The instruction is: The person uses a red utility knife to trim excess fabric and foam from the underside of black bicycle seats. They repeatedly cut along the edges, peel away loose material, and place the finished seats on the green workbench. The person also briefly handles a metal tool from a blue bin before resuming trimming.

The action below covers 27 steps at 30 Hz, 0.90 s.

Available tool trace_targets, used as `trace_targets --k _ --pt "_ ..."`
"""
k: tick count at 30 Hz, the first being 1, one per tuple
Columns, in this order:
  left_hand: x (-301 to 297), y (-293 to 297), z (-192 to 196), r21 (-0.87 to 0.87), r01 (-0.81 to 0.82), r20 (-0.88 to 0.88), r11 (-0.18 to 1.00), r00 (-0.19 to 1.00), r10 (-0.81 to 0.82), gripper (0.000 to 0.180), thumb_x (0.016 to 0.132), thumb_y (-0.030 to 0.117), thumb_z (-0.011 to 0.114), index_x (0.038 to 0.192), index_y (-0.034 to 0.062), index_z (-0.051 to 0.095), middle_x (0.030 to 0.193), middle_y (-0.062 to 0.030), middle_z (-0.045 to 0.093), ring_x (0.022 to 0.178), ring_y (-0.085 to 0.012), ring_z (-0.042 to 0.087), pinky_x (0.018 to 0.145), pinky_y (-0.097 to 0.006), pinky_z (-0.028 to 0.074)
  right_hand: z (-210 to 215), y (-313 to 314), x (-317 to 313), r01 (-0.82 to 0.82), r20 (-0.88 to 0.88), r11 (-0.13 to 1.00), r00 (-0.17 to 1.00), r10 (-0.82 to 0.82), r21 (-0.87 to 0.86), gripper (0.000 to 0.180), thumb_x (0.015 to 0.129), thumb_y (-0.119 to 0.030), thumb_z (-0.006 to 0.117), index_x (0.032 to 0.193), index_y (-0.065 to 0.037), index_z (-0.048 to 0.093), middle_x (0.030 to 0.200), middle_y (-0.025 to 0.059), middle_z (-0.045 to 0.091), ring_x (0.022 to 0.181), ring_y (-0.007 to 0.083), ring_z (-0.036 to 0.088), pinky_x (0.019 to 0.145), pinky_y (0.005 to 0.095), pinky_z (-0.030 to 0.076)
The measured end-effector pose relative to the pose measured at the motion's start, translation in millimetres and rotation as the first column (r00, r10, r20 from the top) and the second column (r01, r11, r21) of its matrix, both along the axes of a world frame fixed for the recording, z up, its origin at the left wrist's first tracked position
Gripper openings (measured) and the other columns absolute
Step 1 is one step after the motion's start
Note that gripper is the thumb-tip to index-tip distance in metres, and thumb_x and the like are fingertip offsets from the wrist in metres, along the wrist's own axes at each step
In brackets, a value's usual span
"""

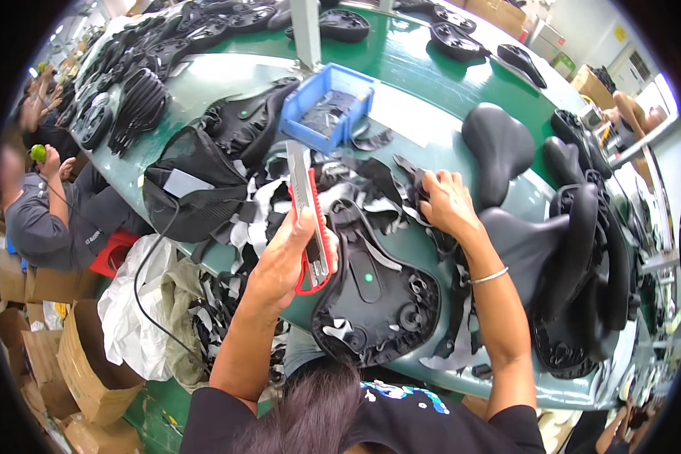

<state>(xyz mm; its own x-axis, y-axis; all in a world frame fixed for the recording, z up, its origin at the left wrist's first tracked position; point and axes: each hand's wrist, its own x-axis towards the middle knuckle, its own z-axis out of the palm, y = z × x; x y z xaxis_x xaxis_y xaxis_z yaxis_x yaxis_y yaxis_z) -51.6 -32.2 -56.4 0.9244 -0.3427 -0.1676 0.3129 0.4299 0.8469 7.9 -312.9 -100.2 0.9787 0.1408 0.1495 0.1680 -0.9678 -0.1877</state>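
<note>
My left hand (284, 261) is closed around a red utility knife (308, 219), its metal blade pointing up and away from me. Just right of it a black bicycle saddle (374, 291) lies upside down near the table edge, its hollow underside showing. My right hand (448, 203) is beyond the saddle's right side, with its fingers bent onto a black scrap strip (412, 172). More black and grey offcuts (371, 181) are heaped between the hands and along the saddle's far end.
A blue plastic bin (328, 110) holding dark scraps stands beyond the heap. Finished-looking saddles (495, 147) are piled to the right. A black mesh bag (193, 185) lies to the left. Cardboard boxes (91, 363) stand on the floor; a seated person (49, 212) is at far left.
</note>
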Motion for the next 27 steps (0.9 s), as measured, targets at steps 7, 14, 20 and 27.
trace_targets --k 7,14,20,27 --pt "7 23 2 0.147 0.297 0.152 0.944 0.936 -0.318 0.069 0.094 0.02 0.057 0.147 0.0064 0.015 0.101 -0.0096 0.055 0.07 -0.0176 0.062 0.064 -0.031 0.051 -14 2 3 -0.013 0.027 0.99 1.0 0.016 -0.142 0.031 0.067 -0.012 0.057 0.095 0.0 0.052 0.096 0.0235 0.05 0.093 0.0378 0.048 0.078 0.0461 0.04" --pt "10 28 -5 0.211 0.35 0.159 0.913 0.909 -0.385 0.052 0.091 0.031 0.063 0.125 -0.0009 0.039 0.089 -0.0054 0.06 0.068 -0.0089 0.059 0.058 -0.022 0.044 -9 -14 -8 0.14 -0.166 0.959 0.981 -0.101 0.245 0.027 0.077 -0.011 0.05 0.1 0.003 0.052 0.09 0.0165 0.054 0.081 0.0296 0.052 0.075 0.0392 0.042" --pt "15 28 -1 0.322 0.386 0.118 0.864 0.889 -0.442 0.062 0.087 0.026 0.066 0.133 0.0008 0.034 0.085 -0.0043 0.056 0.066 -0.0101 0.057 0.06 -0.026 0.045 55 28 -45 0.266 -0.261 0.38 0.963 -0.066 0.886 0.01 0.082 -0.008 0.062 0.087 -0.001 0.055 0.075 0.0015 0.048 0.066 0.011 0.048 0.056 0.0279 0.038" --pt "19 25 2 0.417 0.342 0.174 0.842 0.879 -0.443 0.042 0.088 0.031 0.066 0.112 0.0019 0.049 0.084 -0.0016 0.055 0.063 -0.0083 0.057 0.057 -0.025 0.044 81 60 -65 -0.234 0.141 0.859 0.972 0.19 0.456 0.034 0.075 -0.003 0.067 0.107 0.003 0.056 0.093 0.0182 0.055 0.082 0.037 0.055 0.071 0.0425 0.044"
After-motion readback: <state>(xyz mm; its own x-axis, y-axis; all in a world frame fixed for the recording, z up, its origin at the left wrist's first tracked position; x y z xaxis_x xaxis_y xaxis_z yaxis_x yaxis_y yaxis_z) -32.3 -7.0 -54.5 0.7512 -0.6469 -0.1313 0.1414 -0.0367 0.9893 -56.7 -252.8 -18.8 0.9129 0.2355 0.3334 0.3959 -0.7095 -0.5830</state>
